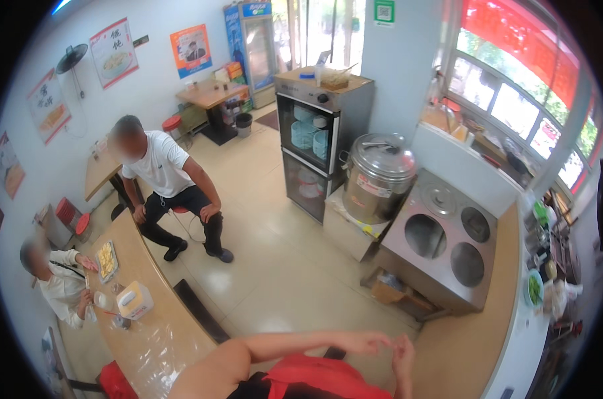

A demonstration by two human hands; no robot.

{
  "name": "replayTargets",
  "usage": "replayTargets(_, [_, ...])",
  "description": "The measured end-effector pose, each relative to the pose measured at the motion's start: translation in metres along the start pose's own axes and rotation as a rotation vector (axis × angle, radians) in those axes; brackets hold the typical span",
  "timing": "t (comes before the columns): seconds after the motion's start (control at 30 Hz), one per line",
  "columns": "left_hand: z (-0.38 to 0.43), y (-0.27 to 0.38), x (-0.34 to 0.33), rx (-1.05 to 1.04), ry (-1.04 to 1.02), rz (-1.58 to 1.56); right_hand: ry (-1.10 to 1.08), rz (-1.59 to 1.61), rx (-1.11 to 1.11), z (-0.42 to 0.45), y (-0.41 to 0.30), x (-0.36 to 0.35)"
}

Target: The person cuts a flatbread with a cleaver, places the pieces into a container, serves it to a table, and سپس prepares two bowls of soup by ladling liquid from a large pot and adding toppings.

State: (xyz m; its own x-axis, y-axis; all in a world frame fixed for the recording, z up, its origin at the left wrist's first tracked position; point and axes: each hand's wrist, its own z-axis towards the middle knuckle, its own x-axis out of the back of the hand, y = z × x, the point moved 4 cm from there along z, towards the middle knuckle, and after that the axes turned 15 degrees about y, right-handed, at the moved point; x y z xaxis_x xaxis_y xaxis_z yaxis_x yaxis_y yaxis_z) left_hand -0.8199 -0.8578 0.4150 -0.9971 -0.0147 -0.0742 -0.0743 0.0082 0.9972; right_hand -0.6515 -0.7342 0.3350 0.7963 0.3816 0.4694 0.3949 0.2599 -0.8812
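Observation:
My left hand [367, 343] is in front of my red apron [321, 374], its fingers bent. My right hand [404, 351] is raised beside it, and the fingertips of the two hands meet or nearly meet. Nothing can be made out between them, though the fingers are small and blurred. Beyond my hands is the tiled floor [281, 294]. To the right of them runs a wood-topped ledge [461, 344], and past it stands a stainless-steel cooker [443, 224] with round wells, one of them under a lid [437, 198].
A large lidded steel pot [373, 187] stands beside a dish cabinet [309, 134] holding stacked bowls. At left, a seated person [162, 164] faces a long table [137, 344] bearing a food tray [106, 262] and a tissue box [135, 300]. Another person [64, 289] sits across it.

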Motion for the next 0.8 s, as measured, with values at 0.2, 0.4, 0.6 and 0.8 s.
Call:
replayTargets(0.2, [0.069, -0.039, 0.345, -0.441, 0.723, 1.135, -0.197, 0.140, 0.263, 0.191, -0.117, -0.105])
replayTargets(0.4, [0.248, 0.083, 0.586, -0.294, 0.790, 1.605, -0.165, 0.285, 0.084, 0.354, -0.201, -0.237])
replayTargets(0.6, [0.344, 0.060, 0.752, -0.181, 0.836, 1.902, -0.133, 0.381, -0.167, 0.504, -0.288, -0.397])
replayTargets(0.8, [0.305, 0.031, 0.742, -0.030, 0.735, 0.956, -0.375, 0.171, -0.071, 0.624, -0.276, -0.542])
